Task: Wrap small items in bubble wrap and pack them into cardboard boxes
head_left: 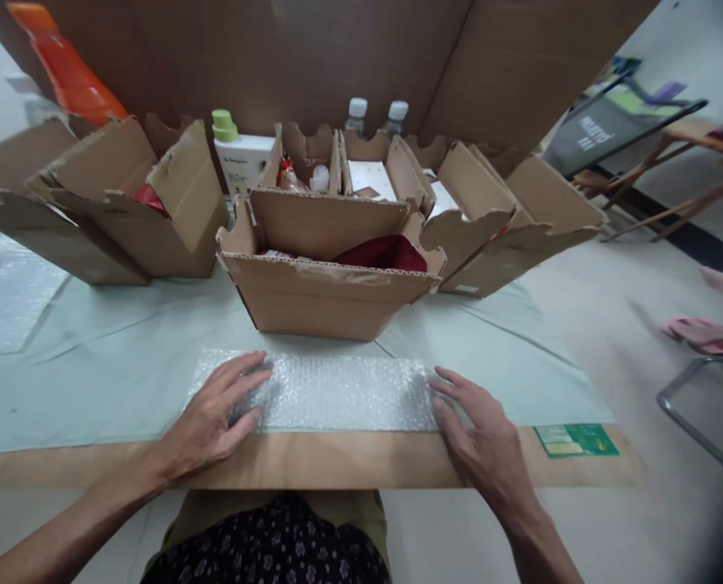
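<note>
A flat strip of bubble wrap (342,392) lies near the table's front edge, its long side running left to right. My left hand (220,410) rests over its left part with fingers apart, and nothing is gripped. At the strip's right end, my right hand (474,418) touches or nearly touches the short edge, its fingers spread. Just behind the wrap stands an open cardboard box (318,296) with dark red material (382,254) inside.
More open cardboard boxes (178,203) stand in a row behind. An orange bottle (72,69), a white bottle with a green cap (239,158) and two white-capped bottles stand at the back. Other bubble wrap (17,296) lies left; a green card (575,440) lies right. Another person's foot (711,331) shows at right.
</note>
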Motion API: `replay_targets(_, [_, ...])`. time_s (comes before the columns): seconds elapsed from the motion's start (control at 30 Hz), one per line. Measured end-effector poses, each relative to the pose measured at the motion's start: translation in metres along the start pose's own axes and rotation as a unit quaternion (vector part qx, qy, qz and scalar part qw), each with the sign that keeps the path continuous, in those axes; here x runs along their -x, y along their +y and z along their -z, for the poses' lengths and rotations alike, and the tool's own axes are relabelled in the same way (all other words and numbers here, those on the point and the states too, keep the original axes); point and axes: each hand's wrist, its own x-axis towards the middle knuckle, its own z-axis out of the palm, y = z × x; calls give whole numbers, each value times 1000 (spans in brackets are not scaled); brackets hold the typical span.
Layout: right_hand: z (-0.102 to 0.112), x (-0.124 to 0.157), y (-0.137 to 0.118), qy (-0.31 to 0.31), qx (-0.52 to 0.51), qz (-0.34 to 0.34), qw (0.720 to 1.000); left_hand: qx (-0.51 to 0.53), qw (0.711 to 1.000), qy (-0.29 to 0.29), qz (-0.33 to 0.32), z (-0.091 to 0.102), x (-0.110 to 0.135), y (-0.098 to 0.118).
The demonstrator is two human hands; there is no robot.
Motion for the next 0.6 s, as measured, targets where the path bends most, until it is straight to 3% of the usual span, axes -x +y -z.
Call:
replay_targets(0.17, [-7, -58, -12, -11, -115, -45, 992, 81, 968, 143, 191, 10, -43, -5])
replay_targets(0.23, [-19, -83, -19, -34, -155, -44, 986, 134, 951, 185, 210, 3, -64, -7])
replay_targets(0.33, [-40, -107, -23, -53, -182, -31, 981, 194, 936, 197, 216, -15, -83, -8])
replay_targets(0.47, [-60, -106, -21, 18, -155, -5, 988, 202, 924, 229, 230, -36, -80, -6])
replay_targets(0.6, [-73, -84, -8, 84, -90, 46, 991, 162, 936, 236, 205, -44, -63, -11])
